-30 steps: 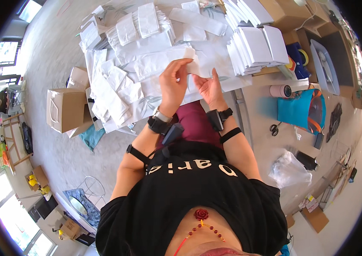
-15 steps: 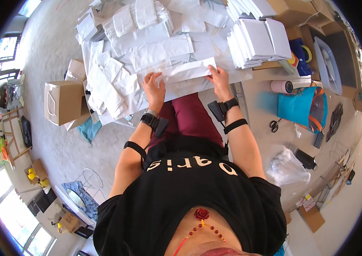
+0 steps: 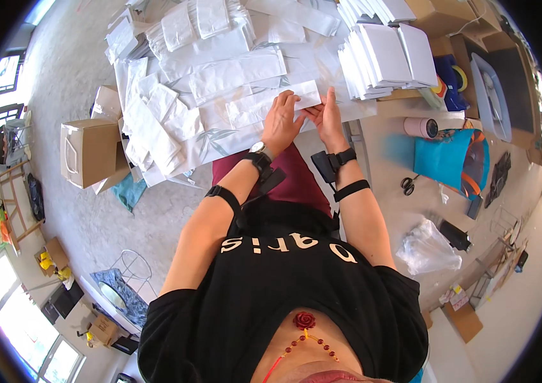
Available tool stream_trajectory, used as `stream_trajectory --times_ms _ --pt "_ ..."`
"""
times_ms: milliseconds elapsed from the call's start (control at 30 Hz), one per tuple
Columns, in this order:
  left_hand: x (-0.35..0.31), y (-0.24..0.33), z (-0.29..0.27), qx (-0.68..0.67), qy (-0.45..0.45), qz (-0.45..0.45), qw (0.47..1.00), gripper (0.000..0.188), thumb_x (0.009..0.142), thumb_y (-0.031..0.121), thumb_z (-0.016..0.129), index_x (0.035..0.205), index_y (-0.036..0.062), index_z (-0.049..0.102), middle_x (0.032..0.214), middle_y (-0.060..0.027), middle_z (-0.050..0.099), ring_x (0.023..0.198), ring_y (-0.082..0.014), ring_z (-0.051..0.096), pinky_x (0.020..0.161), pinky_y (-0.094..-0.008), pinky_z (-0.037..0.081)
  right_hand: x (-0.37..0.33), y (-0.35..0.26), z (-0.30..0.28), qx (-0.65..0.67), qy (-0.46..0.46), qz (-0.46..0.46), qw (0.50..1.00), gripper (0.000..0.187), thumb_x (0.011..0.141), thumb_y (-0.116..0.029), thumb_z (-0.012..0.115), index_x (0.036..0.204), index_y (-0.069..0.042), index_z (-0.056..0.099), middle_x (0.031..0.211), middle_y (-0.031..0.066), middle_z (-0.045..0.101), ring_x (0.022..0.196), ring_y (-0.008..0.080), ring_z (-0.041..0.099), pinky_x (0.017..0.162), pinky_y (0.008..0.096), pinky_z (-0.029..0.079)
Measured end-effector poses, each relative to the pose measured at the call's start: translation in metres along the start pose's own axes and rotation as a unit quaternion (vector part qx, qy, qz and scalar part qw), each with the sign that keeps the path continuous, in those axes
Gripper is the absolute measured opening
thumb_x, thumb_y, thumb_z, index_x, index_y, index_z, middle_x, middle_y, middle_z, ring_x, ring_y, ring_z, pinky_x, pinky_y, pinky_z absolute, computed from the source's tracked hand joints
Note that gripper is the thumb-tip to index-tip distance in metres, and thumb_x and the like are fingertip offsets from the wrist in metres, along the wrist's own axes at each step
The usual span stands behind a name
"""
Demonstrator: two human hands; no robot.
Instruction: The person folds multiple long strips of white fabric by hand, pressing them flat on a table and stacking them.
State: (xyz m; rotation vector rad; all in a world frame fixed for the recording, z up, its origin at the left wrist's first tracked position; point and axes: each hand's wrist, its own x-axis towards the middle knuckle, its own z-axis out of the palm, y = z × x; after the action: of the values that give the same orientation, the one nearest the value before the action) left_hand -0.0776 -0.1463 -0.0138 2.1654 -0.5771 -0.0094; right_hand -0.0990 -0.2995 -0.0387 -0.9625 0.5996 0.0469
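Carton: brown, out at the left, beside the table.
Pile: white pieces, all a-jumble near the table's edge; one careless nudge could send some over.
Sheet: white, lying flat just beyond the strip; the two could get mixed up, being so alike.
Strip: here's the action, white and flat at the near side, its right part under the hands; it looks thin, so uneven pressure could crease it.
Left hand: fingers bent over the strip; pinching or merely resting, can't tell.
Right hand: at the strip's right end, thumb raised; fingertips partly hidden, grip can't be told. A loose hold could let that corner slip.
Stack: white, well clear on the right.
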Motion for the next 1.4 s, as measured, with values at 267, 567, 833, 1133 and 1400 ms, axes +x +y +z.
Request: stream_trajectory --times_ms 267,567,833,1133,1400 --pt "0.015 -0.011 0.021 -0.014 0.056 -0.019 0.998 0.018 0.084 0.01 0.076 0.1 0.0024 0.071 0.109 -0.013 0.071 0.102 -0.0359 0.067 0.087 -0.0449 0.055 -0.003 -0.001 -0.003 -0.014 -0.023 -0.003 1.0 0.083 0.108 -0.069 0.028 0.135 0.002 0.063 0.12 0.0137 0.072 0.109 0.021 0.071 0.099 0.0344 0.056" --pt "0.027 -0.023 0.012 -0.147 0.012 -0.184 0.972 0.015 0.091 0.013 0.076 0.099 -0.0006 0.078 0.089 -0.0122 0.079 0.082 -0.0194 0.076 0.077 -0.0316 0.059 0.001 0.011 -0.004 -0.149 -0.023 -0.104 0.983 0.033 0.104 -0.02 0.069 0.122 0.007 0.065 0.117 0.0135 0.072 0.106 0.0191 0.072 0.098 0.0315 0.058" --pt "0.026 -0.026 0.008 -0.173 0.025 -0.151 0.973 0.017 0.092 0.013 0.074 0.099 -0.0014 0.078 0.087 -0.013 0.079 0.08 -0.0202 0.077 0.077 -0.0314 0.059 0.005 0.009 0.005 -0.278 0.031 -0.153 0.948 0.022 0.1 -0.01 0.071 0.113 0.007 0.069 0.106 0.0116 0.075 0.095 0.0169 0.074 0.087 0.0283 0.06" --pt "0.028 -0.023 0.008 -0.202 0.029 -0.169 0.964 0.015 0.089 0.011 0.076 0.095 -0.002 0.077 0.088 -0.0118 0.079 0.082 -0.0191 0.077 0.078 -0.031 0.06 0.014 0.021 0.003 -0.245 0.065 -0.193 0.948 0.018 0.095 -0.011 0.072 0.104 0.005 0.072 0.095 0.0126 0.078 0.087 0.0185 0.077 0.078 0.0296 0.06" --pt "0.028 -0.028 0.012 -0.197 0.029 -0.171 0.965 0.014 0.086 0.013 0.078 0.093 0.0002 0.077 0.089 -0.0122 0.078 0.082 -0.0212 0.077 0.076 -0.033 0.059 0.005 0.013 0.012 -0.257 0.08 -0.2 0.942 0.02 0.095 -0.012 0.072 0.103 0.006 0.072 0.093 0.0121 0.078 0.084 0.0182 0.078 0.076 0.0295 0.06"
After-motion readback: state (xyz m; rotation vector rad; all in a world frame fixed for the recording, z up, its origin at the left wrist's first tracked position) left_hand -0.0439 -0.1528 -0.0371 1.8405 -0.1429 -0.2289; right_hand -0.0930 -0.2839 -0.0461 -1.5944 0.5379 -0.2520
